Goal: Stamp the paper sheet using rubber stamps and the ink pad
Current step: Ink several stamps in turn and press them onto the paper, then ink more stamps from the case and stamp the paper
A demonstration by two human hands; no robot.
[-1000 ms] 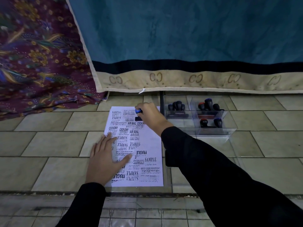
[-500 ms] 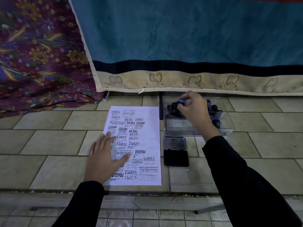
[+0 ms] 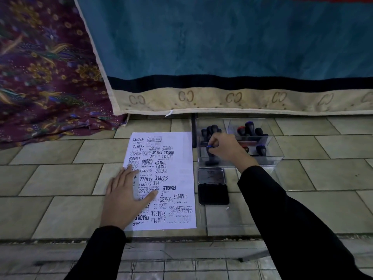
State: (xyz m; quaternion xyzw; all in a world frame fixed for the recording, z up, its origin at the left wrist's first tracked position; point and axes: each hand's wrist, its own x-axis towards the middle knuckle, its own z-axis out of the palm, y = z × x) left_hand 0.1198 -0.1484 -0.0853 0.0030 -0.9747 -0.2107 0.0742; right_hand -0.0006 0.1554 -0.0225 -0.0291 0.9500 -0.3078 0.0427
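White paper sheet (image 3: 173,178), crowded with black stamp prints, lies on the tiled floor (image 3: 60,209). Left hand (image 3: 125,199) presses it flat, fingers straight. Right hand (image 3: 226,148) grips a blue-topped black rubber stamp (image 3: 211,156) inside the clear plastic box (image 3: 278,156). Just nearer lies the open black ink pad (image 3: 213,194).

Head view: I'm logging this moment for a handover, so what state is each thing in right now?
Paper sheet, flat on the tiles, mostly covered in prints.
Left hand, flat, pressing the sheet's left side.
Right hand, fingers curled on the blue-topped stamp.
Blue-topped stamp, upright inside the clear box.
Ink pad, open, lid folded back.
Clear box, open-topped, other stamps standing inside.
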